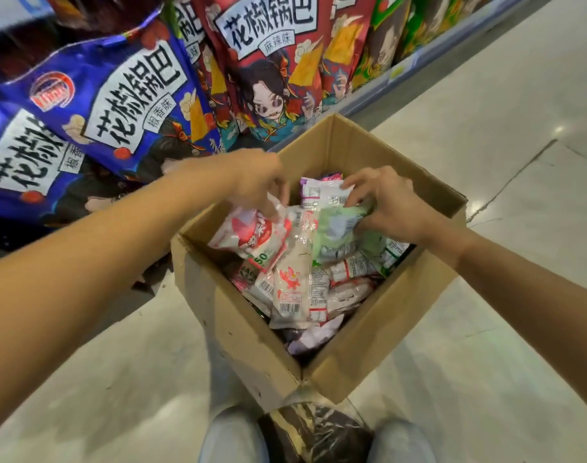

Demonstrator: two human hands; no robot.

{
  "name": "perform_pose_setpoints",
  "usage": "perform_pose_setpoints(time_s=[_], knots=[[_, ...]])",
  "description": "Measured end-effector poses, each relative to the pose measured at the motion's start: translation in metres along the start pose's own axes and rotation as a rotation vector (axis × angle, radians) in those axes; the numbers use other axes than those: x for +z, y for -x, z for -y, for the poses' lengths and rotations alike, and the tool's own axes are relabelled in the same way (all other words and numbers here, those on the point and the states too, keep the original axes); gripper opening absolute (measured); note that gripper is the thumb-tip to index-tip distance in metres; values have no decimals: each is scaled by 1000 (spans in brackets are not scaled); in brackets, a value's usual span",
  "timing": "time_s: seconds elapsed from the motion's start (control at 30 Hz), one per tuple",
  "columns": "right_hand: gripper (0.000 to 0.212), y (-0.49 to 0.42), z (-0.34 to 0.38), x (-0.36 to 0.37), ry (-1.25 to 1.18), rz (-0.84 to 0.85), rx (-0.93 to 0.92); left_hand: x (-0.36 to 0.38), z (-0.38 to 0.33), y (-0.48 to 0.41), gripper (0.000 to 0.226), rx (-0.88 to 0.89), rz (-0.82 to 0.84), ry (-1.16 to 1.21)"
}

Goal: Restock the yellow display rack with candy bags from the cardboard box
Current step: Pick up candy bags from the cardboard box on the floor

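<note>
in one cardboard box (242, 329), the left hand (255, 182) pinches one red-and-white bag (248, 233); the right hand (385, 202) grips one green bag (338, 228)

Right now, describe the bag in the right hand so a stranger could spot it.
Find the open cardboard box on the floor. At its far right the right hand grips the green bag atop the pile. Its pale green sets it apart from the red-and-white bag pinched by the left hand.
</note>
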State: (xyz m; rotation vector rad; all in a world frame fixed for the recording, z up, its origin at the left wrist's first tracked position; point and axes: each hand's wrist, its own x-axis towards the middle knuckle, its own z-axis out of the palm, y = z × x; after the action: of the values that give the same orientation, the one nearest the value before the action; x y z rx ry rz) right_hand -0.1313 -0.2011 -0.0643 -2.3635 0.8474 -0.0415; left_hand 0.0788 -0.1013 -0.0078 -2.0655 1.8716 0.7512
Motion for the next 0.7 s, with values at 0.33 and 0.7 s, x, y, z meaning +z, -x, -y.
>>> perform_pose_setpoints(time_s=[0.33, 0.7], knots=[[27, 12, -13, -2, 106, -177, -116, 30, -1, -25, 37, 17, -49, 438], [37, 8, -12, -12, -253, 24, 279, 60, 11, -25, 53, -151, -151, 729]])
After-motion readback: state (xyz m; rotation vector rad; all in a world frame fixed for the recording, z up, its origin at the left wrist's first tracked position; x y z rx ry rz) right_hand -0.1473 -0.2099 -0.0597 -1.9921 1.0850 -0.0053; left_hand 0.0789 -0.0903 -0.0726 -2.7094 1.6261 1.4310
